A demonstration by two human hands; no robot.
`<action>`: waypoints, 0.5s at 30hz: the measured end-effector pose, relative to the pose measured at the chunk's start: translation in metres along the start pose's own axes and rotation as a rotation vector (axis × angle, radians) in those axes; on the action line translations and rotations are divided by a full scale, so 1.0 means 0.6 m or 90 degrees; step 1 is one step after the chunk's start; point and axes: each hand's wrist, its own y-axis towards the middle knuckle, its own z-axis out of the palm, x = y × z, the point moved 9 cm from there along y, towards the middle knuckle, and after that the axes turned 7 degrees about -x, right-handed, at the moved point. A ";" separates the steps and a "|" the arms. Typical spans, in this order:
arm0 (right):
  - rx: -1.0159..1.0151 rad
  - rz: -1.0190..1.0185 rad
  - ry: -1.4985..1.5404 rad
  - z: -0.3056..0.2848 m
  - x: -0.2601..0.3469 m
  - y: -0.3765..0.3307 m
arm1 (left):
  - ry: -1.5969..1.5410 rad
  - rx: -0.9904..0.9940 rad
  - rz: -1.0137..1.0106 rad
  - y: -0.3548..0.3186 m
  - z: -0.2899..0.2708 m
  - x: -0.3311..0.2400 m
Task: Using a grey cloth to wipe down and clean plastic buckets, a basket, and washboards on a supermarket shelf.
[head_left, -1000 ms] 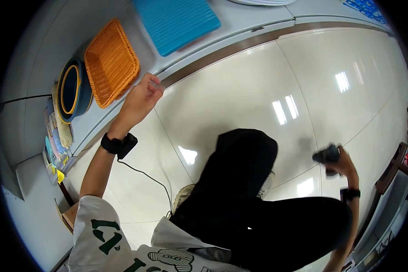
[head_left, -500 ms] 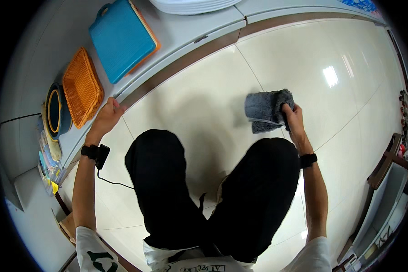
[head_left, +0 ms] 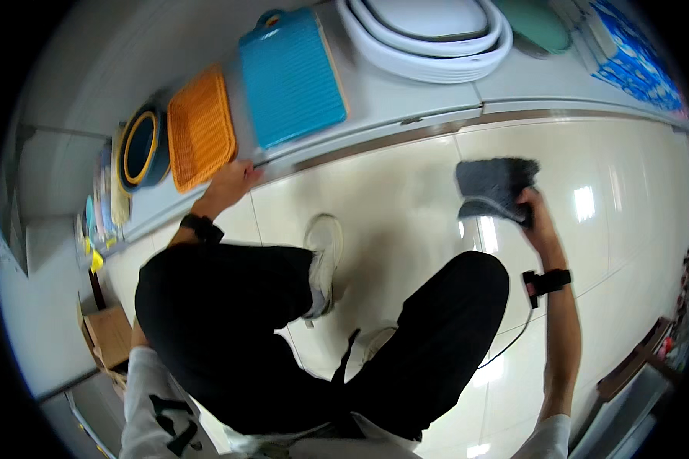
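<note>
Right of the orange woven basket [head_left: 200, 126], the right hand [head_left: 541, 223] is gripping dark-grey plush cloth [head_left: 491, 183], not yet released; the left hand [head_left: 230, 183], near the basket, is showing unclear grip.

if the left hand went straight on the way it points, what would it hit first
Probably the pale shelf edge, then the blue board; the left hand may already touch that edge, depth is unclear.
</note>
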 end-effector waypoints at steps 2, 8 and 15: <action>-0.061 -0.058 -0.110 0.015 0.098 0.007 | 0.109 -0.059 0.034 -0.014 -0.008 -0.008; -0.003 -0.055 -0.167 0.123 0.278 0.010 | -0.044 -0.061 0.097 -0.031 0.025 -0.026; -0.161 -0.031 -0.218 0.199 0.239 -0.067 | -0.001 0.107 0.203 -0.122 0.007 -0.041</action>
